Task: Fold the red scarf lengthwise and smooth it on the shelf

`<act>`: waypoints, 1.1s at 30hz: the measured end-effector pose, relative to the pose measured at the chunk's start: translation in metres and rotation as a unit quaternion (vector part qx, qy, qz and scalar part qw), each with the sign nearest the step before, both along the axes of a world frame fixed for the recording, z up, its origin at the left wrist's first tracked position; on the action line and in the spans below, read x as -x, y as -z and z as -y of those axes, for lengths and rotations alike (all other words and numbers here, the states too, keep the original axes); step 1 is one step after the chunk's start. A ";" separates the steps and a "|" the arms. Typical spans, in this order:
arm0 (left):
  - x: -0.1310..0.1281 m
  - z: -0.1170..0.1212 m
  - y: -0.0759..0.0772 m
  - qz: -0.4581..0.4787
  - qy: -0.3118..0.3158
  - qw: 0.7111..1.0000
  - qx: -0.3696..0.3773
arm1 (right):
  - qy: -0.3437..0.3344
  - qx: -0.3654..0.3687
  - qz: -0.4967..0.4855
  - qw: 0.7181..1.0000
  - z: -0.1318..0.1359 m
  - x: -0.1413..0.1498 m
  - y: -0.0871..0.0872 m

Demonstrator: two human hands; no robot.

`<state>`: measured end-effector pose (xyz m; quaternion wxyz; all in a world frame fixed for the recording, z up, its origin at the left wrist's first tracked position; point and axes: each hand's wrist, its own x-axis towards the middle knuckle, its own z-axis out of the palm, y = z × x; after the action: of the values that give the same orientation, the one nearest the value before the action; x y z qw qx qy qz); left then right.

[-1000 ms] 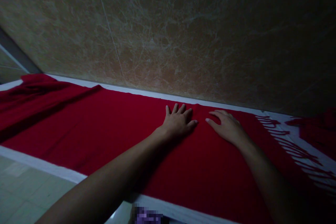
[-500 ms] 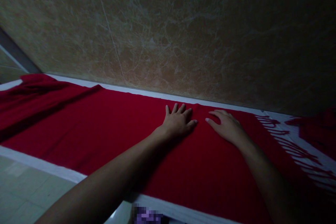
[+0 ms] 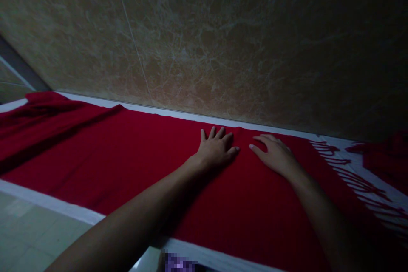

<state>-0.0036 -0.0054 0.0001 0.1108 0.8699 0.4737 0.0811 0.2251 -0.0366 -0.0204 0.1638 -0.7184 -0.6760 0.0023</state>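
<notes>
A long red scarf (image 3: 127, 153) with a fringed end (image 3: 357, 182) lies spread along a white ledge (image 3: 44, 204) against the wall. My left hand (image 3: 216, 148) rests flat on the scarf near its far edge, fingers spread, holding nothing. Just to its right, my right hand (image 3: 276, 153) also lies palm down on the cloth with fingers stretched out. The two hands are a short gap apart. Both forearms reach in from the bottom of the view.
A brown marble wall (image 3: 204, 42) rises straight behind the ledge. More red cloth (image 3: 385, 161) lies bunched at the far right, and the scarf is rumpled at the far left (image 3: 35, 110). Pale floor tiles (image 3: 28, 238) show at lower left.
</notes>
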 end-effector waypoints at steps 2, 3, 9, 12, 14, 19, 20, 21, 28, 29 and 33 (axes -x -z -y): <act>0.000 0.001 0.000 0.000 -0.001 1.000 0.002 | 0.002 -0.003 -0.007 1.000 0.000 0.000 0.001; 0.000 0.001 -0.001 -0.001 -0.002 1.000 0.005 | 0.003 -0.006 -0.011 1.000 -0.001 0.001 0.001; 0.001 0.000 0.000 0.003 0.000 1.000 0.001 | 0.004 -0.020 -0.021 1.000 0.000 0.003 -0.001; 0.001 0.001 0.000 0.002 0.004 1.000 -0.003 | -0.002 -0.025 -0.018 1.000 0.001 0.006 -0.004; 0.001 0.001 0.000 0.002 0.004 1.000 -0.002 | -0.001 -0.012 -0.011 1.000 0.001 0.007 -0.004; 0.001 0.001 -0.001 0.004 0.003 1.000 -0.002 | 0.011 0.009 -0.001 1.000 0.002 0.009 -0.003; 0.001 0.001 -0.001 0.004 0.003 1.000 -0.002 | 0.011 0.005 -0.001 1.000 0.002 0.009 -0.003; 0.001 0.001 -0.001 0.003 0.004 1.000 -0.002 | 0.011 0.005 -0.001 1.000 0.002 0.009 -0.003; 0.000 0.000 0.001 0.005 0.004 1.000 0.001 | 0.026 0.050 0.011 0.998 0.005 0.013 -0.009; 0.000 0.000 0.000 0.005 0.004 1.000 0.002 | 0.027 0.048 0.012 0.998 0.005 0.014 -0.009; 0.000 0.000 -0.001 0.000 0.002 1.000 0.006 | 0.028 0.047 0.013 0.998 0.006 0.015 -0.011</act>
<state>-0.0037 -0.0058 0.0008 0.1166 0.8700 0.4727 0.0781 0.2102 -0.0421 -0.0095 0.1213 -0.7441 -0.6567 0.0203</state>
